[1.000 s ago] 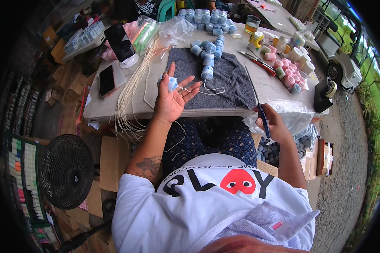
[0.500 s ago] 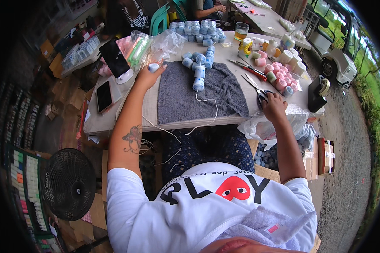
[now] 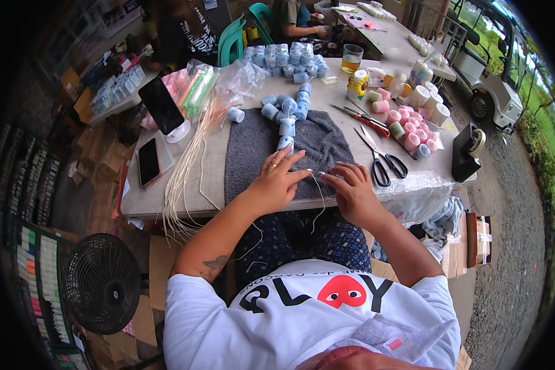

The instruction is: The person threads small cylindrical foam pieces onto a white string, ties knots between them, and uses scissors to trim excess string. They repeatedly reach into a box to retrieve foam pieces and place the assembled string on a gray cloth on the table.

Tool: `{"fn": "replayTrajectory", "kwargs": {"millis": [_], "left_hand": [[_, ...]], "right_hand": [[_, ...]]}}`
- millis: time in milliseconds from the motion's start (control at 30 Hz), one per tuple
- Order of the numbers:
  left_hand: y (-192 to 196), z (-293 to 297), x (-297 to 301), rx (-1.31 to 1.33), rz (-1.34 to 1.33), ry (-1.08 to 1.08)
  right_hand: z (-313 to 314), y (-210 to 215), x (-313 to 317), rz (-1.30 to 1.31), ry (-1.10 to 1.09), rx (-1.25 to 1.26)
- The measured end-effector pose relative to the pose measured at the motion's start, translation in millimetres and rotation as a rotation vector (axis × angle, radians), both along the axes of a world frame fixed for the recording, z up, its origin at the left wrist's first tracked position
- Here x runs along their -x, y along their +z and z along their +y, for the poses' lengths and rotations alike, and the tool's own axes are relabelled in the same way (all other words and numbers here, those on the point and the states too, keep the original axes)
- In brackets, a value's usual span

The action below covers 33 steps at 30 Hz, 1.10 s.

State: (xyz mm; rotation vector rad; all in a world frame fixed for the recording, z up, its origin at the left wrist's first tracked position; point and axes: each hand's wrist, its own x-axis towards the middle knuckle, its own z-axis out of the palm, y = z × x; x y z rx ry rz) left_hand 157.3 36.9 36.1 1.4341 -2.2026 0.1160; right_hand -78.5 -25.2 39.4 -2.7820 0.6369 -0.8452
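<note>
A row of small blue-and-white cylinders (image 3: 286, 127) lies on the grey towel (image 3: 246, 154), threaded on white cord. My left hand (image 3: 276, 180) rests over the near end of the row, its fingers stretched and apart. At its thumb tip a loose white cord (image 3: 322, 200) runs down over the table edge. Just to the right is my right hand (image 3: 356, 192), its thumb and forefinger closed near the cord; whatever is between them is too small to make out. Black-handled scissors (image 3: 381, 161) lie beside it, and a single blue-and-white cylinder (image 3: 235, 115) sits at the towel's far left.
Left on the table (image 3: 194, 197) are a bundle of cords (image 3: 182, 179), a phone (image 3: 150, 161) and another on a stand (image 3: 161, 105). Pink cylinders (image 3: 407, 123), red-handled cutters (image 3: 376, 125), a tape dispenser (image 3: 465, 154) and a glass (image 3: 351, 58) stand right and back.
My left hand has left the single cylinder on the table and moved in over the row. My right hand has let go of the scissors and come left to the cord.
</note>
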Motion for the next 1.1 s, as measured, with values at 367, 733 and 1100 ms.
{"fn": "replayTrajectory", "kwargs": {"millis": [367, 733, 1100], "left_hand": [[-22.6, -4.4, 1.3, 0.009, 0.249, 0.0], [-31.5, -7.4, -3.9, 0.026, 0.466, -0.043], [27.2, -16.9, -61.1, 0.032, 1.455, -0.034]], "right_hand": [[-263.0, 6.9, -127.3, -0.338, -0.361, -0.971], [-381.2, -29.6, -199.8, -0.036, -0.581, -1.043], [-304.6, 68.9, -169.0, -0.53, -0.192, -1.333]]}}
